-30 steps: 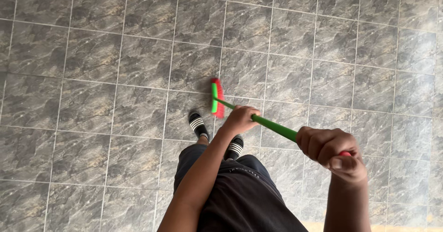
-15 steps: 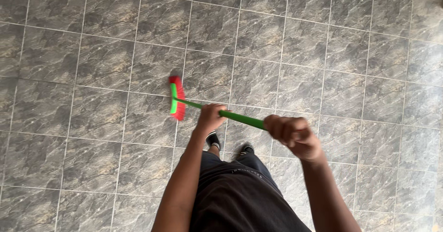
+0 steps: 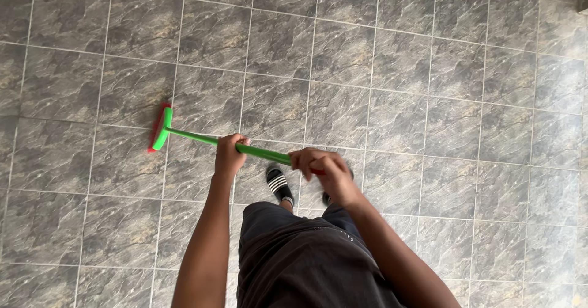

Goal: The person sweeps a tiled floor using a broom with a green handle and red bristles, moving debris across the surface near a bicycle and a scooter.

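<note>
Two hands on one tool, single head view looking straight down.

Risks, as judgement. The left hand [image 3: 229, 155] and right hand [image 3: 318, 164] sit fairly close together on the upper half of the green handle [image 3: 196, 139], leaving a long unsupported run out to the head; a hard push could let the head twist or skip off the floor rather than stay flat. The sandalled foot [image 3: 278, 182] stands just below and between the hands, under the handle line, so a pull toward the body could bring the shaft against the leg. The tiled floor [image 3: 398, 87] looks smooth with a slight sheen; with open slip-on sandals, a slip is possible if it is wet, though wetness cannot be told from here.

Hands. Left hand: fingers wrapped fully over the handle from above, closed fist, knuckles up. Right hand: also curled shut around the near end of the handle, a little blurred, thumb side toward the body; the very tip of the handle is hidden inside it.

The broom head [image 3: 160, 128], red bristles with a green back, lies well out to the left of the left hand, resting on the floor near a grout line. Dark shorts [image 3: 294, 253] fill the frame beneath both forearms. A second foot is mostly hidden behind the right hand.
</note>
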